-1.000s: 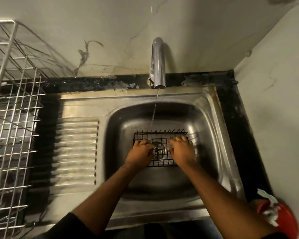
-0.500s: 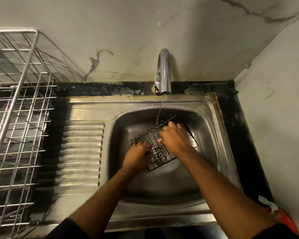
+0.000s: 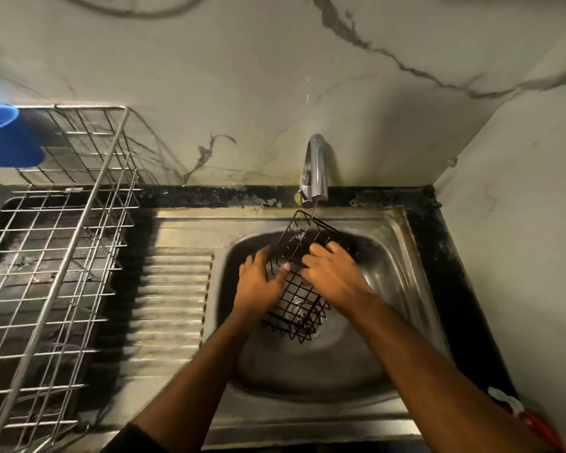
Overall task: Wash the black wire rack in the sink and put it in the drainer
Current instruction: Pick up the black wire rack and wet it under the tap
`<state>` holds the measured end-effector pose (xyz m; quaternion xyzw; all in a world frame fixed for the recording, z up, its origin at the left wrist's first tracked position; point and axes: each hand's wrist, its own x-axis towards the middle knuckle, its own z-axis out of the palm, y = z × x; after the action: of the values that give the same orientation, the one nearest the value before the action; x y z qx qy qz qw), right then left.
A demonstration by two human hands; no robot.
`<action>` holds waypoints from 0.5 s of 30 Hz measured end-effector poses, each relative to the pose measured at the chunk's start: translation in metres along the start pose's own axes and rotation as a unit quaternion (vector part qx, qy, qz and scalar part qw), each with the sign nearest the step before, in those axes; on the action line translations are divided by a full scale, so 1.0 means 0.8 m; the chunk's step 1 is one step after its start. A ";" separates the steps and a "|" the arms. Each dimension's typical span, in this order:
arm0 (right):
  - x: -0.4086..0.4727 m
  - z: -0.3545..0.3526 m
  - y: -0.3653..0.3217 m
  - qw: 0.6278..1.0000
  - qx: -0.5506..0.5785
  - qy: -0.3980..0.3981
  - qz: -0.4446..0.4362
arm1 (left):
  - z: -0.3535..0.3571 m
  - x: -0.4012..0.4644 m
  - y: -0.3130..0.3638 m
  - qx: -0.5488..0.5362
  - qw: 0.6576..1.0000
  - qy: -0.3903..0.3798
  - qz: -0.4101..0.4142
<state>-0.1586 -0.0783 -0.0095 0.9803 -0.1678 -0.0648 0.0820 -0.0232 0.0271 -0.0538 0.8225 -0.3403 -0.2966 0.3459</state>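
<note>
Both hands — left hand (image 3: 262,282) and right hand (image 3: 330,273) — are clamped on the black wire rack (image 3: 294,276). It lay flat in the sink (image 3: 415,276) a second ago; now it is tilted up, far end under the tap (image 3: 316,171). Rinsing is judged under way. The drainer (image 3: 89,223) stands to the left on the dark desk (image 3: 438,237) — marble-patterned walls behind.

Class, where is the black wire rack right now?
In the head view the black wire rack is tilted over the sink basin, gripped between left hand and right hand, its top under the tap.
</note>
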 end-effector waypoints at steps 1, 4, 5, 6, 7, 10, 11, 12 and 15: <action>-0.004 -0.006 0.004 1.000 -0.005 0.010 0.004 | -0.002 0.000 0.006 -0.046 0.999 -0.017 -0.015; -0.012 -0.017 0.015 1.000 -0.013 0.016 0.009 | 0.002 -0.008 0.020 -0.156 0.986 -0.035 -0.037; -0.015 -0.020 0.018 1.000 -0.015 0.017 0.013 | 0.004 -0.012 0.024 -0.157 0.987 -0.025 -0.028; -0.017 -0.022 0.020 1.000 -0.016 0.018 0.015 | 0.008 -0.017 0.026 -0.159 0.987 -0.011 -0.023; -0.018 -0.022 0.021 1.000 -0.015 0.019 0.016 | 0.011 -0.023 0.029 -0.164 0.986 0.007 -0.030; -0.016 -0.023 0.020 0.999 0.002 0.029 0.015 | 0.017 -0.034 0.037 -0.212 0.974 0.037 -0.068; -0.016 -0.023 0.019 0.999 0.011 0.036 0.015 | 0.019 -0.038 0.038 -0.231 0.968 0.042 -0.082; -0.015 -0.023 0.016 0.999 0.028 0.042 0.017 | 0.019 -0.040 0.038 -0.250 0.963 0.045 -0.094; -0.013 -0.019 0.005 0.982 0.167 0.060 0.073 | 0.018 -0.040 0.035 -0.317 0.939 0.045 -0.127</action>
<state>-0.1672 -0.0762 0.0069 0.9674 -0.2421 0.0290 -0.0680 -0.0623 0.0315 -0.0323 0.7193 -0.1052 -0.3934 0.5627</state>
